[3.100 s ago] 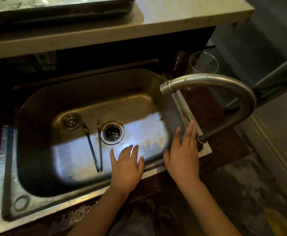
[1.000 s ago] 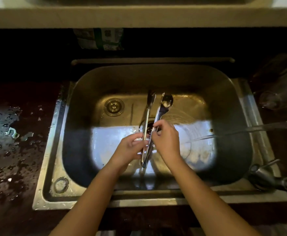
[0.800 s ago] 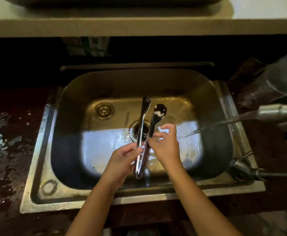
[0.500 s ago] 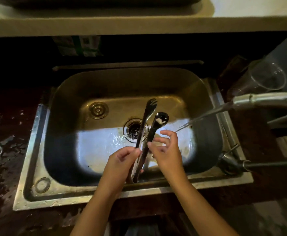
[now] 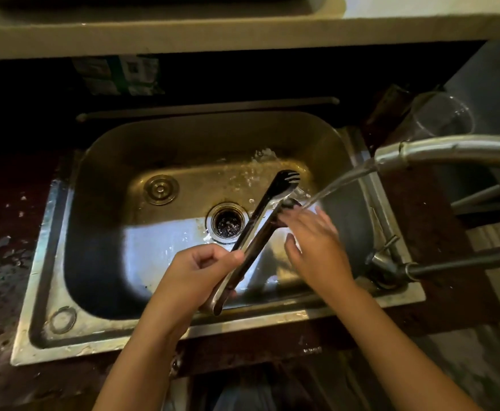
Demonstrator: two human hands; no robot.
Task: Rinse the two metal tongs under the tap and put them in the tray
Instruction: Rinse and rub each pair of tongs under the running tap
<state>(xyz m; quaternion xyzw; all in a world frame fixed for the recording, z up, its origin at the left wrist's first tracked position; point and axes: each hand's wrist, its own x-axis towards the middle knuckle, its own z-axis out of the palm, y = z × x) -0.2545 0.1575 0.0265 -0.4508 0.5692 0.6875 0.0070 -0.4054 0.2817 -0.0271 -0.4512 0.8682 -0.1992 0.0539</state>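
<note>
Tongs: one pair of metal tongs (image 5: 254,241) was held slanting over the sink (image 5: 331,143), hinge end near the front rim, forked tip toward the tap side. A second pair could not be made out.
Grip: the left hand (image 5: 192,277) was closed around the hinge half of the tongs, thumb on top, the other fingers curled beneath.
Rubbing hand: the right hand (image 5: 314,244) lay loose and open-fingered, holding nothing; its fingertips (image 5: 287,216) touched the lower, spoon-like arm just short of the tip.
Water: a stream (image 5: 334,185) ran from the tap spout (image 5: 420,151) and struck the tongs right at those fingertips; splash showed beyond the forked tip.
Progress: judged mid-rinse on this pair, tip end only wetted. Left to do, as it looked: finish this pair, rinse the other, carry both to the tray.
Tray: only a dark edge (image 5: 153,1) showed on the ledge above the sink, well beyond both hands; probably the tray, not certain.
Pose: both forearms came in from the near edge, left wrist bent inward over the front rim, right wrist straight and reaching toward the stream.
Surroundings: drain (image 5: 228,222) just left of the tong arms; a clear glass (image 5: 441,120) stood past the spout.
</note>
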